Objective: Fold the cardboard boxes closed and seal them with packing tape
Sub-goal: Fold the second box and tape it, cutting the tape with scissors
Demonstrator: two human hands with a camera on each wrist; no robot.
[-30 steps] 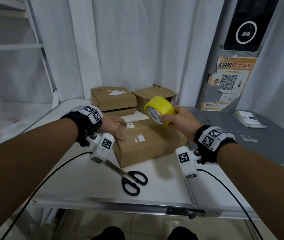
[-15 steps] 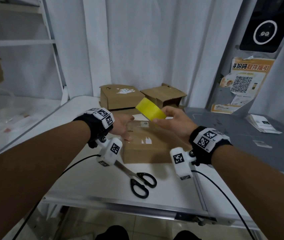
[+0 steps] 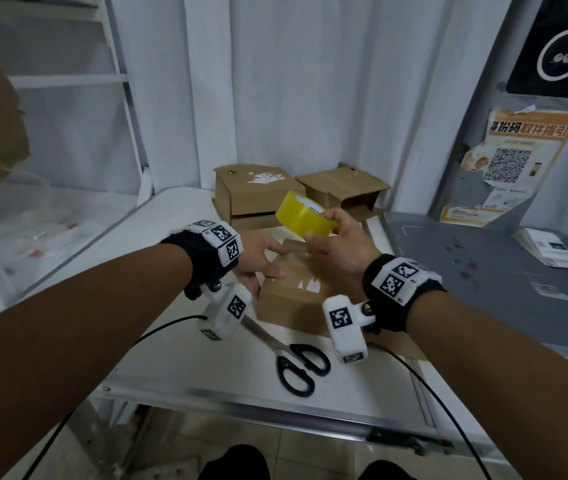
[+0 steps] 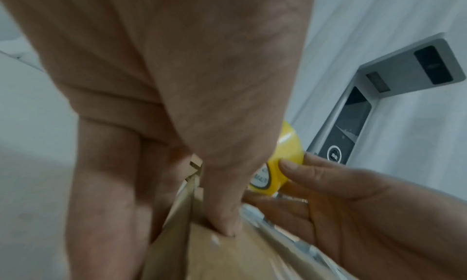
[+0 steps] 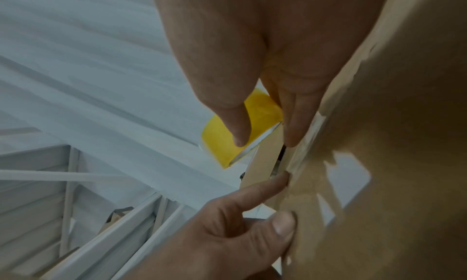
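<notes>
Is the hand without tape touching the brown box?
Touching. The left wrist view shows the left hand pressing onto the top of the brown cardboard box.

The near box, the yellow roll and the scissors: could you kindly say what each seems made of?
Near box: matte brown cardboard, folded into flaps. Yellow roll: glossy plastic tape, by its highlights, probably on a card core. Scissors: shiny metal blades; smooth black handles, likely plastic.

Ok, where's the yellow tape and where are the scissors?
yellow tape (image 3: 301,216): head view, the roll's outer yellow band.
scissors (image 3: 287,349): head view, where the blades meet the black handles.
</notes>
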